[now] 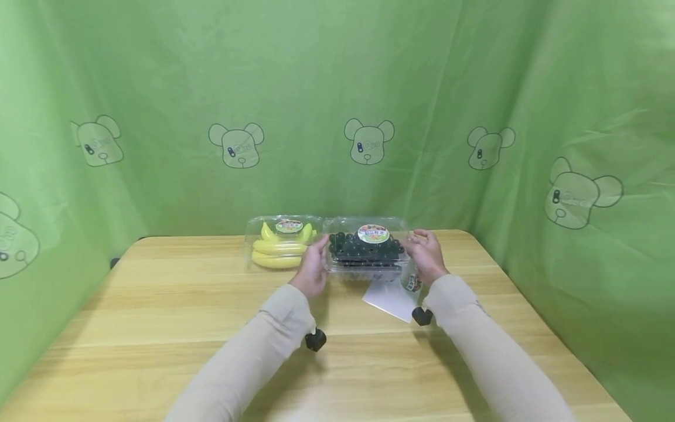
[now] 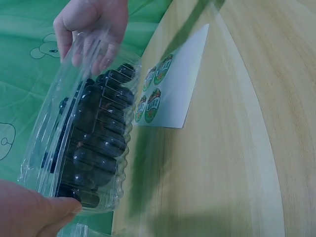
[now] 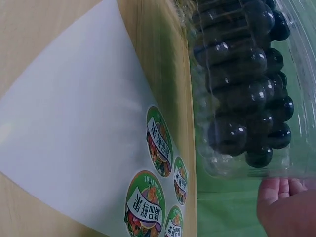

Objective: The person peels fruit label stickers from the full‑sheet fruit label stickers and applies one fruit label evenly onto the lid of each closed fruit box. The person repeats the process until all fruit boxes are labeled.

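A clear plastic clamshell box (image 1: 369, 271) of dark grapes (image 3: 242, 94) is held at its two ends between both hands. A round fruit label (image 1: 372, 234) sits on its lid. My left hand (image 1: 312, 271) grips the left end, the thumb lying along the near side. At the right end, the fingers of my right hand (image 1: 428, 258) curl against the box wall. In the left wrist view the box appears raised off the table, with a shadow below. Close in front lies a white sheet (image 3: 74, 108) with several round stickers (image 3: 145, 202) on it.
Touching or nearly touching the grape box on its left is another clear box (image 1: 253, 225) with yellow bananas (image 1: 279, 259) and a label. Both are near the back edge of the wooden table (image 1: 174, 328). Green curtains (image 1: 316, 70) enclose the back and sides.
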`<control>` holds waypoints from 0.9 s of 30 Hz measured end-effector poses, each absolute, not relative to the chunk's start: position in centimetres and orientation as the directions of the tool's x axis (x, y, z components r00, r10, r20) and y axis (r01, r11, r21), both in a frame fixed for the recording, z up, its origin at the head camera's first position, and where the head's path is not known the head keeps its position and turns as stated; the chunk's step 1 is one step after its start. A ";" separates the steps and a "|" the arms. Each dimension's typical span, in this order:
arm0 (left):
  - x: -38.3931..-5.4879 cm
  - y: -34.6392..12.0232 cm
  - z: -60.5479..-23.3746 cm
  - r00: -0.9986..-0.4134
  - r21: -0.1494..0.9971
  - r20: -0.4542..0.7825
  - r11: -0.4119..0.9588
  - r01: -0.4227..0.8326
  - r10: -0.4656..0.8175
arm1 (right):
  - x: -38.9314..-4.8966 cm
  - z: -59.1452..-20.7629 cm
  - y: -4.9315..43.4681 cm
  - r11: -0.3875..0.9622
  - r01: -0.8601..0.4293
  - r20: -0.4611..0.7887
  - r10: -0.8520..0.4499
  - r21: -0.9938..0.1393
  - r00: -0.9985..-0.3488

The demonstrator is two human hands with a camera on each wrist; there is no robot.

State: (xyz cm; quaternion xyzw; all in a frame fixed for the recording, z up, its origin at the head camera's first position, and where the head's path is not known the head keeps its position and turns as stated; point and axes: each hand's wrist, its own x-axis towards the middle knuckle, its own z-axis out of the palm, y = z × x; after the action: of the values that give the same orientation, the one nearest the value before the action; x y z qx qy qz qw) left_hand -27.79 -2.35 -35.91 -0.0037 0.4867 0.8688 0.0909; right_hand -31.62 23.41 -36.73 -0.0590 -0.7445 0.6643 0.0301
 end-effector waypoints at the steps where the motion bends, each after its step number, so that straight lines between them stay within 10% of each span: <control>1: -27.8 -2.3 -35.9 -0.984 0.848 -0.095 -0.506 -0.159 0.150 | -31.6 -36.7 23.4 0.108 0.050 -0.036 0.135 -0.993 -0.990; 27: -28.9 -1.2 -36.4 -0.991 0.868 -0.103 -0.478 -0.134 0.090 | -32.7 -37.5 23.5 -0.093 0.015 -0.027 0.127 -0.996 -0.992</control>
State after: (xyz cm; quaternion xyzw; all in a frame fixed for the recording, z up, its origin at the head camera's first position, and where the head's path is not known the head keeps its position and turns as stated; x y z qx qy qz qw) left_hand -28.85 -1.25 -36.45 -0.0216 0.5066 0.8594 0.0650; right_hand -32.71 23.54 -37.52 -0.0529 -0.6723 0.7374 0.0380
